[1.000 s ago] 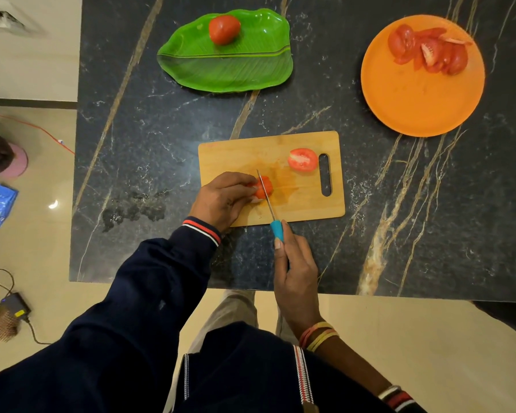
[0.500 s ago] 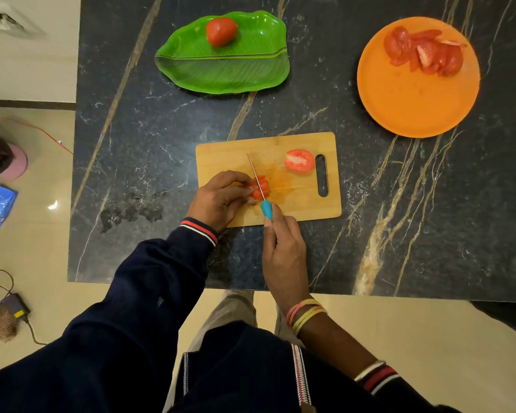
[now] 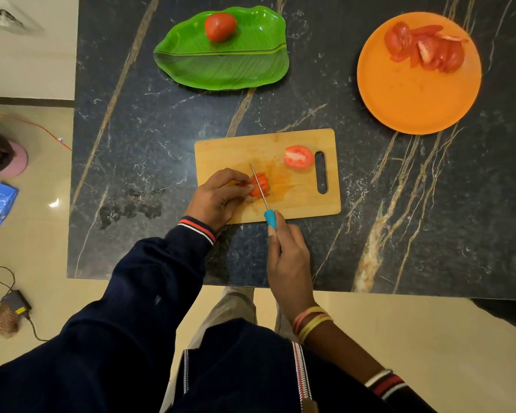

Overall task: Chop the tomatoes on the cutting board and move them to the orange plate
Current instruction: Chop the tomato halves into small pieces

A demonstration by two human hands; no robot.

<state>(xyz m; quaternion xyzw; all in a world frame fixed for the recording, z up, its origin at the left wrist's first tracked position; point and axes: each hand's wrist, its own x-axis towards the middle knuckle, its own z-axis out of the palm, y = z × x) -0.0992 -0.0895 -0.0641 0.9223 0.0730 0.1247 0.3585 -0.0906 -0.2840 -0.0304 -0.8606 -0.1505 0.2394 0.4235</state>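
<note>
**Red tomato half mid-slice, second half waiting**

Wooden cutting board [image 3: 236,150] sits near the front edge of the dark stone surface [image 3: 399,204], and the person is partway through slicing one tomato half [image 3: 262,181] on it. Their left hand [image 3: 221,198] has its fingers curled over the left side of that piece, pinning it down. The right hand [image 3: 286,251] is wrapped around the teal handle of the knife [image 3: 271,219], with the blade lying across the cut slices.

The other half [image 3: 298,157] sits cut-face up beside the board's handle slot, uncut. The orange plate [image 3: 414,99] is well apart at the far right with chopped pieces [image 3: 426,46] already on it. One whole tomato [image 3: 220,26] waits on the green leaf plate [image 3: 221,67].

To do this bit well, tuck the left fingertips back from the blade (they look really close). Cut straight down in even slices, and hold the slices bunched so they lift to the plate in one go.
</note>
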